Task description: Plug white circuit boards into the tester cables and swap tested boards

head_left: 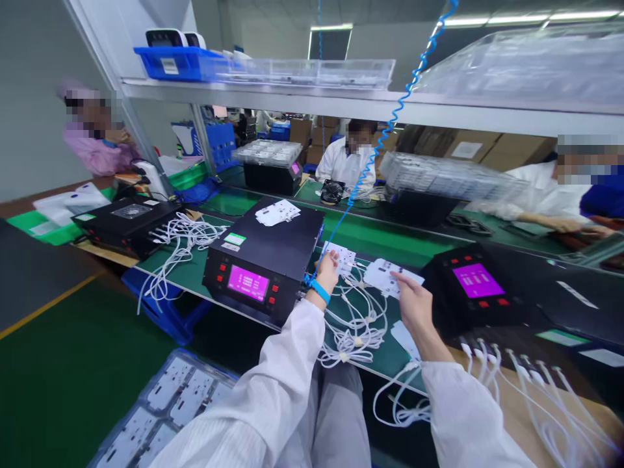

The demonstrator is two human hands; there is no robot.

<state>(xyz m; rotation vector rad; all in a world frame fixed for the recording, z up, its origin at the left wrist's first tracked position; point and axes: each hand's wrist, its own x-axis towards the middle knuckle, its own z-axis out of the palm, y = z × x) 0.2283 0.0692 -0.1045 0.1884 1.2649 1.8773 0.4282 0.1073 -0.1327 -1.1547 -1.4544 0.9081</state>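
My left hand (327, 273), with a blue band at the wrist, is closed on the edge of a white circuit board (345, 257) beside the black box with a pink screen (248, 282). White cables (358, 318) lie in loops just below that board. My right hand (414, 302) pinches the right part of another white board (385, 276), held flat over the green bench. Under my right wrist lie further white boards (404, 338). More white boards (277, 212) rest on top of the black box.
At right stands a second black box (480, 279) with a pink screen, near hanging white cables (531, 377). A blue coiled cord (390, 123) hangs down towards my left wrist. Board trays (170, 403) sit low at left. Several people sit beyond the bench.
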